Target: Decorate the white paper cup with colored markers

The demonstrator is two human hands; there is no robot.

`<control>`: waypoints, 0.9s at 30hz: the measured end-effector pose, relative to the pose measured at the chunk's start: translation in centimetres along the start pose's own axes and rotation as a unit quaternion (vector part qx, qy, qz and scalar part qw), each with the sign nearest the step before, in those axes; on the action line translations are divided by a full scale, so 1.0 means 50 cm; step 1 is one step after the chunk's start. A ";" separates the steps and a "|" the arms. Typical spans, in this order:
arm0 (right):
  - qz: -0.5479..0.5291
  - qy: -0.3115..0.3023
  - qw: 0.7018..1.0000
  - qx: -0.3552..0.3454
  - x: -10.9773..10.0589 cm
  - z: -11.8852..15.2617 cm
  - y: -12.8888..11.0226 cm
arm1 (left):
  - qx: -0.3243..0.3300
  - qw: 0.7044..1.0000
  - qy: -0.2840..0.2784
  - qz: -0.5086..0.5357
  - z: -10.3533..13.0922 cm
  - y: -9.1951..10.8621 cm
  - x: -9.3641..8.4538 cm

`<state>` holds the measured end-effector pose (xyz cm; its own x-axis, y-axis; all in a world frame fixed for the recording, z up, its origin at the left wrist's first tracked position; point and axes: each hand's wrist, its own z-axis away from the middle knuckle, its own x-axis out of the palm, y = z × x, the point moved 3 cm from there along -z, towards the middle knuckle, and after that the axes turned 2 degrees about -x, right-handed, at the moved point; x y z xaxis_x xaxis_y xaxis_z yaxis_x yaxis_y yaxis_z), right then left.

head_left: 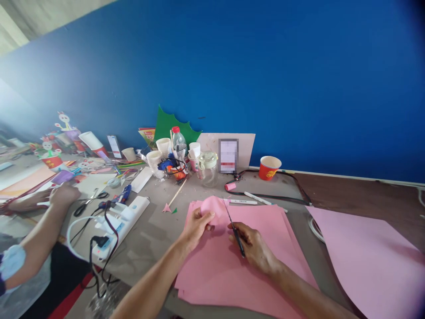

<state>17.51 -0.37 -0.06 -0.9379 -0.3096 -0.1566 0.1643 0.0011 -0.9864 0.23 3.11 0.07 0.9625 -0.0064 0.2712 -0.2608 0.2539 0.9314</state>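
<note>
A rounded piece of pink paper (215, 209) is pinched in my left hand (198, 227), thumb on top. My right hand (255, 246) grips a pair of black-handled scissors (236, 235), whose blades point up and away along the right edge of the piece. I cannot tell whether the blades are parted. Beneath both hands lies a stack of pink paper sheets (232, 274). Just past its far edge rest a white marker (242, 202) and a second white pen (257, 198).
At left, a white power strip (131, 221) with cables lies near a glue gun (124, 195) and scissors (89, 202). A co-worker's arm (40, 243) reaches in there. Behind stand a glass jar (208, 170), a phone (228, 156) and a red paper cup (269, 168). Another pink sheet (372, 252) lies right.
</note>
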 end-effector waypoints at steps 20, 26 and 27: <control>0.012 -0.001 1.000 -0.002 -0.002 0.001 0.008 | 0.007 0.999 0.036 -0.013 0.000 0.011 -0.001; 0.026 -0.006 1.000 -0.002 -0.001 0.001 0.009 | 0.018 0.999 0.041 -0.018 0.000 0.016 0.000; 0.028 -0.005 1.000 -0.004 -0.001 0.001 0.009 | 0.018 0.999 0.041 -0.016 0.000 0.016 0.000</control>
<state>17.65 -0.41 -0.50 -0.9241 -0.3190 -0.2105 0.2135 0.0258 -0.9766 0.01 3.33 0.79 0.9730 0.0655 0.2214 -0.2305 0.2190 0.9481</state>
